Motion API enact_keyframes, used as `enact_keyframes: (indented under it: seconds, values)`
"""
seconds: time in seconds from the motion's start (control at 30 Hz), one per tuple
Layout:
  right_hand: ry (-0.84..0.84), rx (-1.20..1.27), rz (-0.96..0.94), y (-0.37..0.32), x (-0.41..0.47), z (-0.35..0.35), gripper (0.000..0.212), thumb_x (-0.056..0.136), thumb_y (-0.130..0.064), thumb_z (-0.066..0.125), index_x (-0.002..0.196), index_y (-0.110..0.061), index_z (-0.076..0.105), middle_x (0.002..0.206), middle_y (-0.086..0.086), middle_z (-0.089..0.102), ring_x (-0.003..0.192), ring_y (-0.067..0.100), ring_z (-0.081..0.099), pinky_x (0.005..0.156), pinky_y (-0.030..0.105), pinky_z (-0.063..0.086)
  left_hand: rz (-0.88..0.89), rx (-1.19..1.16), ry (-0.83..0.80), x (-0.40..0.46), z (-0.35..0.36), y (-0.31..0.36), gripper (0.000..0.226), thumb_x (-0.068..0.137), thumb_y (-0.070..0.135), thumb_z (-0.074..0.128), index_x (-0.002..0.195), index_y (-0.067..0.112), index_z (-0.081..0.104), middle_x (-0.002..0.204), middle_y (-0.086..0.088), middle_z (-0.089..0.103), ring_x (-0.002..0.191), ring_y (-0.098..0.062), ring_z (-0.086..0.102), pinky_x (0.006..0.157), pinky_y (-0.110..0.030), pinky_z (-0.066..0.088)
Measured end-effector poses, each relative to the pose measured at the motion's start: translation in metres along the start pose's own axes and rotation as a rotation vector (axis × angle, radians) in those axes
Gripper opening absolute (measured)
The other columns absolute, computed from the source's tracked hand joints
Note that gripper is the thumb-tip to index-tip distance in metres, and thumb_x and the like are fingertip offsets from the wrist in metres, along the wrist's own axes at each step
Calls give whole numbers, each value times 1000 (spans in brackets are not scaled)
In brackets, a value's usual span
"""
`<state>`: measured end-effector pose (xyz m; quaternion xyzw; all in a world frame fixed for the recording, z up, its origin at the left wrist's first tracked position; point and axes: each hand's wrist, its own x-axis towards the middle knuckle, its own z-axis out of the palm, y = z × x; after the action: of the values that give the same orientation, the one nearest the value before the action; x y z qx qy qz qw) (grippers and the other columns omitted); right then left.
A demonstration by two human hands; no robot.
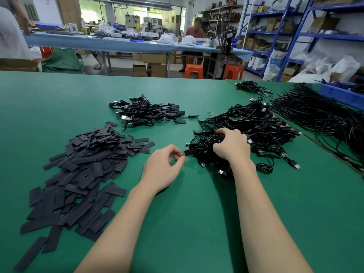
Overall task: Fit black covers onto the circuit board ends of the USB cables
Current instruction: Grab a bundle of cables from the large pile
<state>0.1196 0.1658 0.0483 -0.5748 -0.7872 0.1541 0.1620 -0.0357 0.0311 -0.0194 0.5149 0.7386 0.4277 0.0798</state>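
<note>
A heap of flat black covers (84,170) lies on the left of the green table (197,223). A tangled pile of black USB cables with green circuit board ends (262,131) sits at centre right. My left hand (165,168) pinches a USB plug (187,153) at the near-left edge of that pile. My right hand (232,144) reaches into the pile, its fingers curled around a bundle of cables. A smaller pile of cables with black covers on their ends (149,112) lies further back.
Long bundles of black cable (319,115) stretch along the adjoining table at right, beside a blue bin (340,93). Another small cable bunch (252,87) lies far right. Behind are a blue workbench, orange stools, shelves and two persons.
</note>
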Motion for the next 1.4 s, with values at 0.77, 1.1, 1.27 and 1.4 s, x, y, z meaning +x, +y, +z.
enact_keyframes:
  seconds: [0.77,1.1,1.27,1.4]
  values:
    - [410,726,-114,6,11,-5,25,101,-7,44,100,-22,63,89,-1,69,84,20,71,76,37,58,-76,-40,29,19,2,19,5,95,35,59,91,33,60,89,22,64,67,-3,55,65,-26,43]
    - [221,521,120,14,-2,0,37,87,-44,51,71,-22,76,59,-8,64,68,18,61,59,28,41,-485,-199,-135,122,44,73,37,96,10,41,128,-3,55,124,-23,62,104,-32,61,80,-32,46]
    - [212,491,57,16,3,6,12,87,-28,62,98,-30,68,78,-16,67,88,13,61,65,27,40,-837,-682,-182,146,32,76,26,103,13,47,126,1,46,108,-14,55,59,-12,47,37,-16,36]
    - [255,450,50,11,9,7,20,87,-26,58,102,-30,70,79,-16,65,105,22,58,78,31,47,-896,-861,-222,152,32,84,18,102,17,53,87,10,47,76,2,45,51,-6,34,31,-14,24]
